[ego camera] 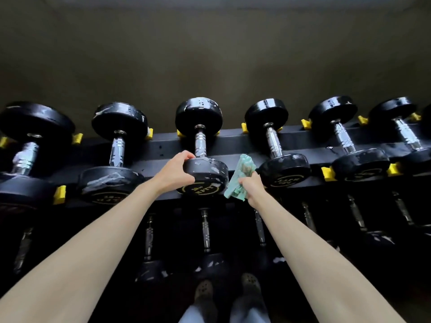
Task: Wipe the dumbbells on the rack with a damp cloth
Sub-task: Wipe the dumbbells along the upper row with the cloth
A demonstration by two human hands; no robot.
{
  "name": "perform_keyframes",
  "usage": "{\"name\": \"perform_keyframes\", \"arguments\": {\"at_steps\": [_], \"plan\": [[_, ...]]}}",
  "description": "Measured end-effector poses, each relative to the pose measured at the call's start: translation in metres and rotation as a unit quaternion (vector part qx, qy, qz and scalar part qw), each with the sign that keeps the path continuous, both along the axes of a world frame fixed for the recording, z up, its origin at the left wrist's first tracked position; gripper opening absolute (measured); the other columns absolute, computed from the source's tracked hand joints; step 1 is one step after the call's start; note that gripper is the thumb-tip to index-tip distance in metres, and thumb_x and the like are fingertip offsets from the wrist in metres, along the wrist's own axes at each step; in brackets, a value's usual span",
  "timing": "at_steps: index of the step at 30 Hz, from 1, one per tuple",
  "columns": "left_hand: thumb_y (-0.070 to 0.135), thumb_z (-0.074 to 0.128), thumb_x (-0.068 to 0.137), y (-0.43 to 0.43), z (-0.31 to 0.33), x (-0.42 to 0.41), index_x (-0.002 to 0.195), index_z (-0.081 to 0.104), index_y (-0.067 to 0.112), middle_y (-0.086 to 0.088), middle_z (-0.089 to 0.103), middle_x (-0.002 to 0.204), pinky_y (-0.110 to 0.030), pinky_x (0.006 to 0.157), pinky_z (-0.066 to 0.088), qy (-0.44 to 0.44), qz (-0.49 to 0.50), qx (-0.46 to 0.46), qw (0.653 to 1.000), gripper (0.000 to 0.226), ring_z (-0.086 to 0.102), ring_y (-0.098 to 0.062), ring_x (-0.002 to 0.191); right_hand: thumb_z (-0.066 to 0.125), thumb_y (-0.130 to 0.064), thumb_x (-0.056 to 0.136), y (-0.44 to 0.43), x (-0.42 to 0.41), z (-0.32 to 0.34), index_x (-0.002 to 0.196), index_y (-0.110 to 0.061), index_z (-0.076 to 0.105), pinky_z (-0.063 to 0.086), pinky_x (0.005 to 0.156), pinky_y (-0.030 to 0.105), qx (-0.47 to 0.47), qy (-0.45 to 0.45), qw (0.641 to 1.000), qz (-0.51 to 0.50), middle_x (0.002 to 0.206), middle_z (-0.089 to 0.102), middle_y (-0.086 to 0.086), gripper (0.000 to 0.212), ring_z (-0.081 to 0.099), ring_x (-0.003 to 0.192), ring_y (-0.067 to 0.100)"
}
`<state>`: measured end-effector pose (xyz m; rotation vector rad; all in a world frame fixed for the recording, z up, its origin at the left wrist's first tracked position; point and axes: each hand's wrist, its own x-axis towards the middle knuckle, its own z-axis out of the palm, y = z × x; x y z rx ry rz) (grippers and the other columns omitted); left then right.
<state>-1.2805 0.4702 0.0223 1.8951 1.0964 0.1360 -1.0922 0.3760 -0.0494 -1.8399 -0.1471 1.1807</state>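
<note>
Left hand: the left hand (176, 172) was seen clamped on the near head of the middle dumbbell (205, 173), fingers curled over its top edge and the thumb set against its side.
Right hand: the right hand (253, 187) was closed in a fist round a green cloth (240, 180), which was bunched, with one end standing above the fingers and the other hanging below them.
Cloth: it was held just right of the left fingers' grip, at the right edge of the gripped head; whether it touched the rubber could not be told.
Dumbbell: it lay across the rack (233, 138), its steel handle (200, 143) running away from the left fingertips to the far head; pale streaks were seen on both heads and the handle.
Neighbours: another dumbbell (284, 170) sat just beyond the right knuckles, and one more (109, 183) lay well to the left of the left thumb, also streaked.
Below: a lower row of weights (205, 229) and a pair of shoes (204, 291) were visible beneath the wrists.
Risk, rolling: if the head were pulled or turned too hard, the weight could be rolled out of its yellow cradles (60, 194) and dropped towards the feet.
Risk, pinching: the right fingers could be caught between the two heads if the gripped one shifted sideways.
Risk, slipping: a damp surface could loosen the left grip, and streaks under the left fingers would probably be missed.
</note>
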Motion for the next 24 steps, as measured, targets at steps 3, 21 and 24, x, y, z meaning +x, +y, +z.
{"name": "perform_keyframes", "arguments": {"at_steps": [3, 21, 24], "plan": [[0.001, 0.061, 0.071, 0.001, 0.008, -0.007, 0.116, 0.046, 0.023, 0.001, 0.053, 0.113, -0.016, 0.066, 0.04, 0.031, -0.039, 0.001, 0.999, 0.052, 0.052, -0.01, 0.089, 0.042, 0.008, 0.092, 0.004, -0.009, -0.006, 0.133, -0.01, 0.042, 0.052, 0.085, 0.041, -0.001, 0.03, 0.999, 0.016, 0.113, 0.058, 0.011, 0.045, 0.061, 0.097, 0.027], [0.006, 0.078, 0.07, 0.02, -0.012, -0.041, 0.129, 0.045, 0.018, -0.003, 0.057, 0.116, -0.048, 0.096, 0.047, 0.031, -0.071, 0.072, 0.994, 0.069, 0.054, -0.027, 0.11, 0.044, 0.006, 0.085, 0.011, -0.004, -0.006, 0.1, -0.01, 0.063, 0.047, 0.074, 0.031, -0.017, -0.105, 0.994, 0.032, 0.09, 0.06, 0.006, 0.029, 0.055, 0.081, 0.022], [0.007, 0.078, 0.069, 0.02, -0.013, -0.04, 0.128, 0.045, 0.019, -0.002, 0.057, 0.116, -0.047, 0.095, 0.047, 0.036, -0.074, 0.078, 0.994, 0.068, 0.054, -0.027, 0.11, 0.054, 0.008, 0.083, 0.021, -0.012, -0.003, 0.108, -0.01, 0.067, 0.049, 0.077, 0.03, -0.012, -0.09, 0.99, 0.105, 0.099, 0.065, 0.007, 0.033, 0.059, 0.086, 0.021]]}}
